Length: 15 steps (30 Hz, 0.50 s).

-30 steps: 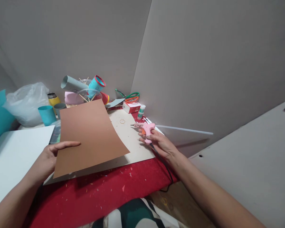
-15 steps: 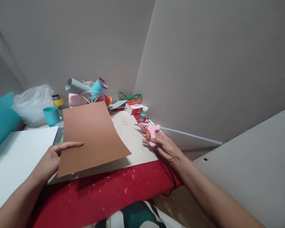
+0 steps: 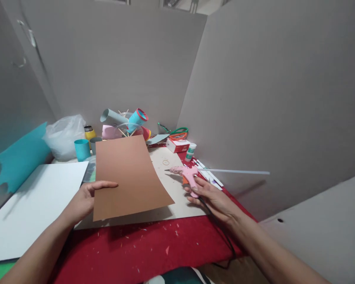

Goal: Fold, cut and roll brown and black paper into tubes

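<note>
A sheet of brown card (image 3: 130, 177) is pinched at its left edge by my left hand (image 3: 87, 197), one finger lying on top. The sheet is held tilted above a pale board (image 3: 177, 209). To its right, my right hand (image 3: 213, 197) grips a pink hot glue gun (image 3: 190, 175) by the handle. The gun's nozzle points left, towards the card but apart from it. A long clear glue stick (image 3: 236, 171) sticks out of the gun's back, and a black cord hangs from the handle.
White sheet (image 3: 32, 205) and blue sheet (image 3: 23, 157) lie left. Behind are a plastic bag (image 3: 66, 136), turquoise cup (image 3: 82, 150), yellow bottle (image 3: 90, 133), paper tubes (image 3: 115, 117), red-white box (image 3: 177, 146) and small glue bottle (image 3: 191, 152). Grey panels (image 3: 254, 98) enclose the red-covered table (image 3: 130, 252).
My view has tilted and shifted, so the table sits lower and further right. The glue stick behind the gun now shows more level. Both hands keep hold of the card and the glue gun.
</note>
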{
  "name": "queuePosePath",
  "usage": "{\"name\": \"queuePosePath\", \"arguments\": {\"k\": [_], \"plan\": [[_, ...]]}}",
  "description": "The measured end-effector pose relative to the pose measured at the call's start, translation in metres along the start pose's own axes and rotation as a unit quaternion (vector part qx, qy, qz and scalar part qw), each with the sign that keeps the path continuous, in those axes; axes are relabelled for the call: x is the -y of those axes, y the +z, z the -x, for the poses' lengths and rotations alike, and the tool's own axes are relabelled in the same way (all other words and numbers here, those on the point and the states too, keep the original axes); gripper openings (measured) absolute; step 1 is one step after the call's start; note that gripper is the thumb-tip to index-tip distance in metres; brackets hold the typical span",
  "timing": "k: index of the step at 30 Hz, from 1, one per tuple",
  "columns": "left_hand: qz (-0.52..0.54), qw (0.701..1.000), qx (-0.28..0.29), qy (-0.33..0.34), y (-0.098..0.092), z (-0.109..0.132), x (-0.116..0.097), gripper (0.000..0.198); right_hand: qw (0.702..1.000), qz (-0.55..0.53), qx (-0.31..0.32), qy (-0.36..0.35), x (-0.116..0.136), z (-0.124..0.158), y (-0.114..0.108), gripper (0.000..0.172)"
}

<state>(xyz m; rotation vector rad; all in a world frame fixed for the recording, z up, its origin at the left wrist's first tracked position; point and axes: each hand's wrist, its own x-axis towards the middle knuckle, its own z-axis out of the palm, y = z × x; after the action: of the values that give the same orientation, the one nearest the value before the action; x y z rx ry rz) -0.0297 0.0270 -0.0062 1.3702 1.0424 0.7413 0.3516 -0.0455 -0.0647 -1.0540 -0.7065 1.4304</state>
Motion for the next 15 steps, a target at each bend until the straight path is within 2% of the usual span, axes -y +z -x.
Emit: {"name": "queuePosePath", "arguments": {"k": [8, 15], "plan": [[0.027, 1.0, 0.015, 0.003, 0.001, 0.0, 0.004, 0.04, 0.996, -0.011, -0.069, -0.048, -0.003, -0.009, -0.001, 0.031], [0.022, 0.999, 0.023, 0.004, 0.0, -0.001, 0.004, 0.038, 0.993, -0.024, -0.084, -0.083, -0.005, -0.012, -0.008, 0.04]]}}
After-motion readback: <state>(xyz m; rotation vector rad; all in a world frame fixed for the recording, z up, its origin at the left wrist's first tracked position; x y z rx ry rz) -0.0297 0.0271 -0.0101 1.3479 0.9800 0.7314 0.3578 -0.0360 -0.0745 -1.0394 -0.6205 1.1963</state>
